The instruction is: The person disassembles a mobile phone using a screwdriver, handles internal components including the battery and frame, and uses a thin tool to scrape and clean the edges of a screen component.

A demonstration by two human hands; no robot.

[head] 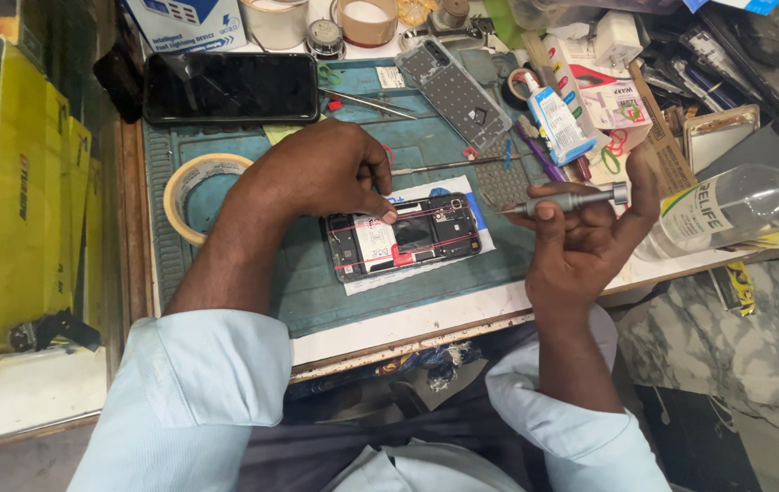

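Hands work over an opened phone [405,239] that lies flat on a blue-green mat [317,292], on top of a white sheet of paper [426,269], near the middle of the bench [426,319]. The back cover of the phone is off, so its inner parts and some thin red lines across them are visible.

The left hand [321,173] rests over the upper left part of the phone. Its fingers are curled, and one fingertip [389,217] presses down on the top edge of the phone. It holds nothing else.

The right hand [581,239] is just beside the right end of the phone, not touching it. It is closed around a grey metal screwdriver [572,201], which lies almost level. The tip of the screwdriver points left toward the phone and stops just short of it, and the round cap at the other end sits by the forefinger.

Behind the left hand, a black tablet [231,87] lies with a dark screen. A roll of tape [191,191] sits on the mat left of the left wrist. A grey phone back panel [455,91] lies tilted behind the phone, with tweezers [371,102] near it. A small white glue bottle [558,123] and a clear plastic bottle [736,205] lie at the right side, among many small packets and tools.
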